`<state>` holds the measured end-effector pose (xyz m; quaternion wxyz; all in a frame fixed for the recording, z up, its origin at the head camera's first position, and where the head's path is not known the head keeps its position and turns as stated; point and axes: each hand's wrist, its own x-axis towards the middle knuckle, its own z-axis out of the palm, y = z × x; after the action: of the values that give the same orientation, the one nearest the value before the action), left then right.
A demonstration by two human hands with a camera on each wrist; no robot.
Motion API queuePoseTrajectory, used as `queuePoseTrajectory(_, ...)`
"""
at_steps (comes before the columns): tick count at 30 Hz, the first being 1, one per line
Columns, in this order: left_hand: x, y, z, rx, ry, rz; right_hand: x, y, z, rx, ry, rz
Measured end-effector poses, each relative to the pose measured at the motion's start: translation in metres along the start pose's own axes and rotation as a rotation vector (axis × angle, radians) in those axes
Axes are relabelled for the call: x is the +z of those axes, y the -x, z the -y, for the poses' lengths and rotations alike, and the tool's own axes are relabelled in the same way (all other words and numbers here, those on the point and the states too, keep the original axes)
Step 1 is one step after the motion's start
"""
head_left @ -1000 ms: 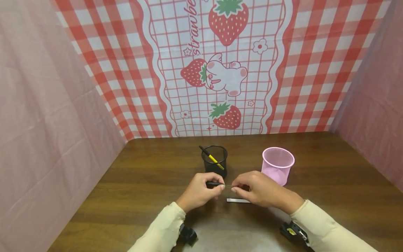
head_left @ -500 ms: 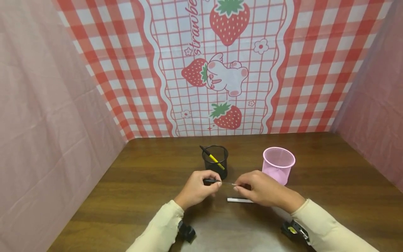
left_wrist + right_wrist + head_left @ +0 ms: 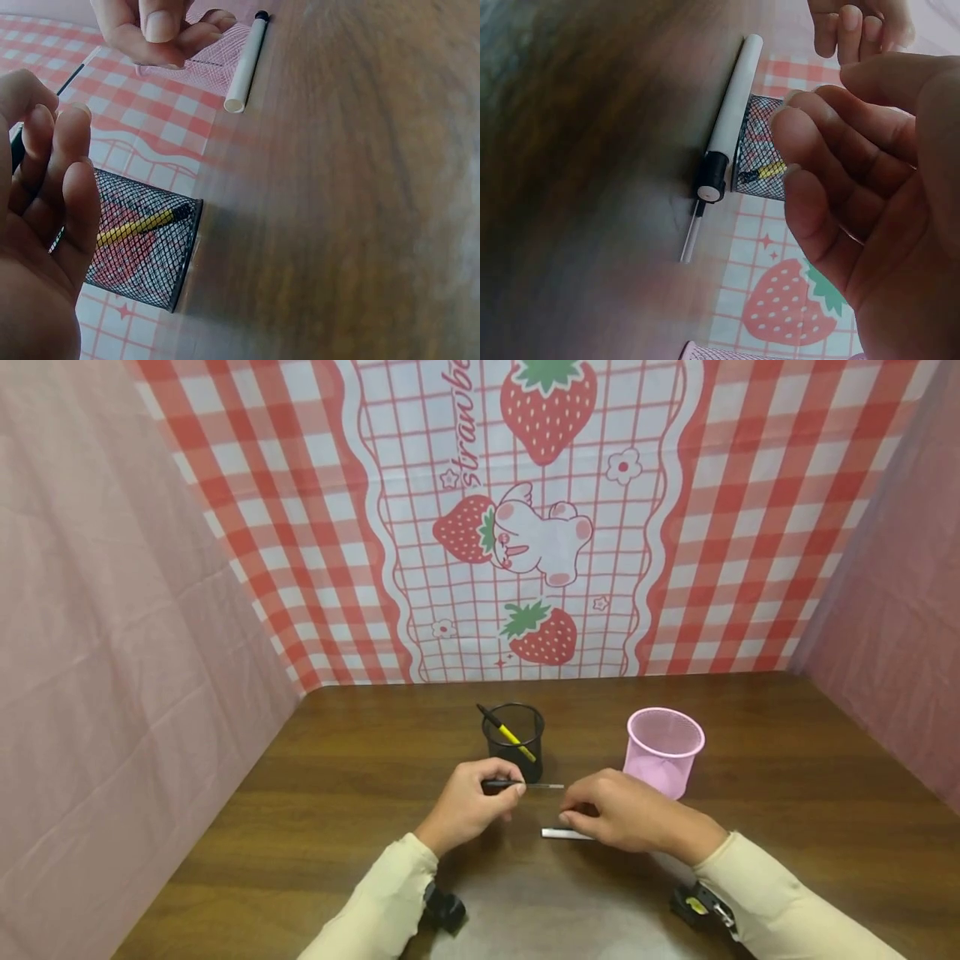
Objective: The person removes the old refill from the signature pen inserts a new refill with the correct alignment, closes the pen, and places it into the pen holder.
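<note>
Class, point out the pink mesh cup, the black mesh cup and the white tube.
Pink mesh cup [image 3: 671,773]: head view, front wall.
Black mesh cup [image 3: 152,262]: left wrist view, side wall.
White tube [image 3: 736,101]: right wrist view, mid-length.

Right hand [image 3: 881,184]: fingers curl loosely | left hand [image 3: 862,30]: left, partly in view | white pen [image 3: 736,101]: lies on table [image 3: 630,255], black end rightward | clear rod [image 3: 692,236]: just right | black cup [image 3: 757,139]: far, yellow pen [image 3: 771,172] inside | pink cup [image 3: 712,355]: right, edge only | strawberry cloth [image 3: 787,300]: farthest
</note>
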<state>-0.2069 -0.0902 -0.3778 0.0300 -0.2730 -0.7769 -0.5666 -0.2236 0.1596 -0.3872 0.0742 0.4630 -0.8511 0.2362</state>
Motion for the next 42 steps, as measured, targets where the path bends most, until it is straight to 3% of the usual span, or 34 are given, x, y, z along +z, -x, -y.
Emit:
queuePoseTrajectory(14, 0.0011, -0.0015, 0.0013, -0.002, 0.021, -0.004, 0.0002, 0.0037, -0.0008, 0.061, 0.029, 0.085)
queuePoseTrajectory(27, 0.0009, 0.0008, 0.0007, -0.006, 0.006, -0.002, -0.0004, 0.0047, 0.0031, 0.128, -0.014, 0.177)
queuePoseTrajectory(42, 0.0019, 0.0007, -0.0011, -0.009, 0.011, -0.003, 0.0001, 0.0062, 0.0002, 0.178, -0.020, 0.199)
